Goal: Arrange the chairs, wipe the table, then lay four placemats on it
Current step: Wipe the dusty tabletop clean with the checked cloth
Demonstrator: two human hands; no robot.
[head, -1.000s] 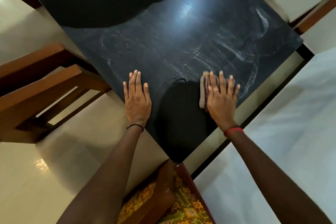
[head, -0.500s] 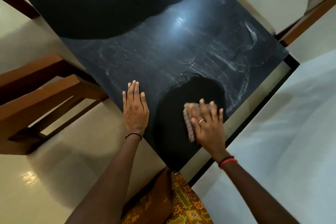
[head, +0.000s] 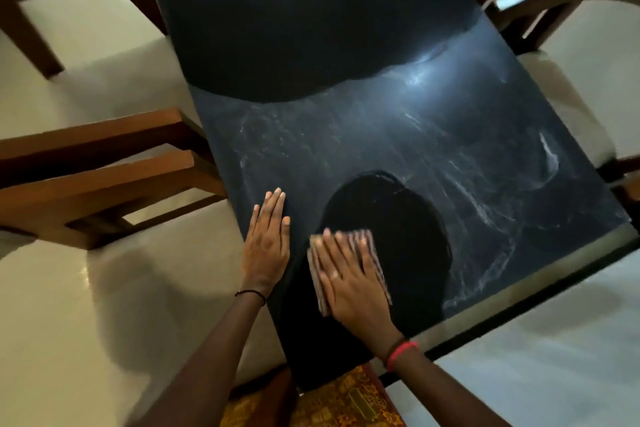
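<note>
"How far along is the wiping?"
"Midway, I judge. The right hand presses the cloth flat, fingers spread, at the table's near end. Smears cover its middle."
"And the left hand?"
"Flat, fingers together, at the table's left edge. The chairs stand beside the table. No placemats are laid."

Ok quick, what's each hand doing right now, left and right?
Left hand: open, flat on the table, holding nothing.
Right hand: open, straight fingers pressing the cloth onto the table.
</note>
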